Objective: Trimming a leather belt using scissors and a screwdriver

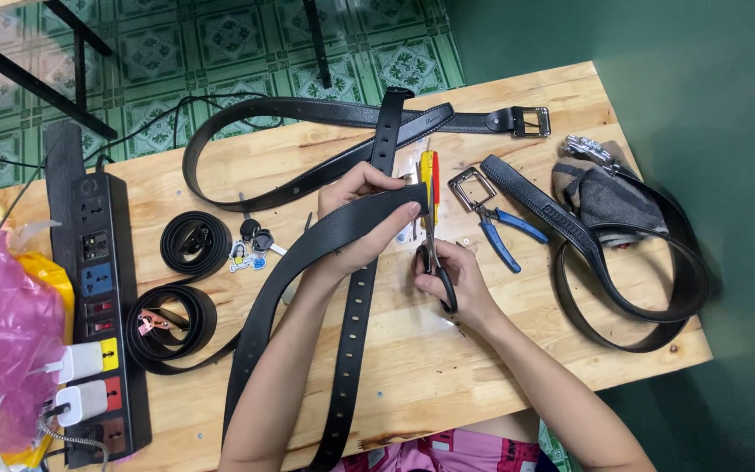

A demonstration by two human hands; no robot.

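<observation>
Trimming a black belt end with scissors at my wooden bench.

My left hand [362, 218] pinched the cut end of the black belt [325, 240], thumb under and fingers pressed together over the top, the strap hanging off the near table edge. My right hand [452, 281] gripped the black-handled scissors [432, 249], fingers curled through the loops, blades pointing up beside the belt end. Just beyond lay a red-and-yellow screwdriver [430, 170], blue-handled pliers [504, 234] and a loose metal buckle [470, 188]. Left sat two coiled belts [172, 319] and a power strip [102, 297]; a long buckled belt [308, 114] looped along the far edge of the table [447, 367].
</observation>
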